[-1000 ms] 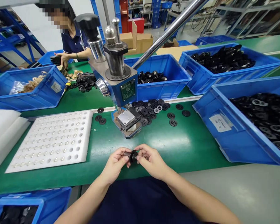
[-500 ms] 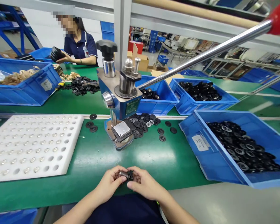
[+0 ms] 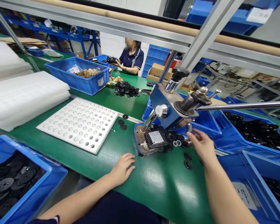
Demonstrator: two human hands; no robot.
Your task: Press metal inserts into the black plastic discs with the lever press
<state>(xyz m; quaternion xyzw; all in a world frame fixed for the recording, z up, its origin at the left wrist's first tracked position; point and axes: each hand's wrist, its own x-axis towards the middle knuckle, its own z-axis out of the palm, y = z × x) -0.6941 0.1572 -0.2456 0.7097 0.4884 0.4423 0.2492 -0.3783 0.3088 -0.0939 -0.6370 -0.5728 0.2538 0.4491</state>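
My right hand [image 3: 202,145] is raised beside the press, its fingers closed on a small grey cylindrical part [image 3: 189,127]; the lower end of the part is hidden by the fingers. My left hand [image 3: 123,169] lies on the green table with fingers loosely stretched and thumb apart, holding nothing visible. Between the hands and farther back stands the blue hand press [image 3: 169,107], with a flat silver plate on a black block [image 3: 156,137] at its base. Black discs [image 3: 175,137] are heaped beside the base, close to my right hand.
A white foam tray [image 3: 102,141] holding round metal pieces lies left of the press. Blue bins [image 3: 58,174] stand at the left front, back and right. The press lever [image 3: 245,106] reaches to the right. Across the table a co-worker [image 3: 131,59] holds black parts.
My hands have parted: the right carried the cylindrical part up and right past the press, while the left let go and rests on the table. The view has swung left.
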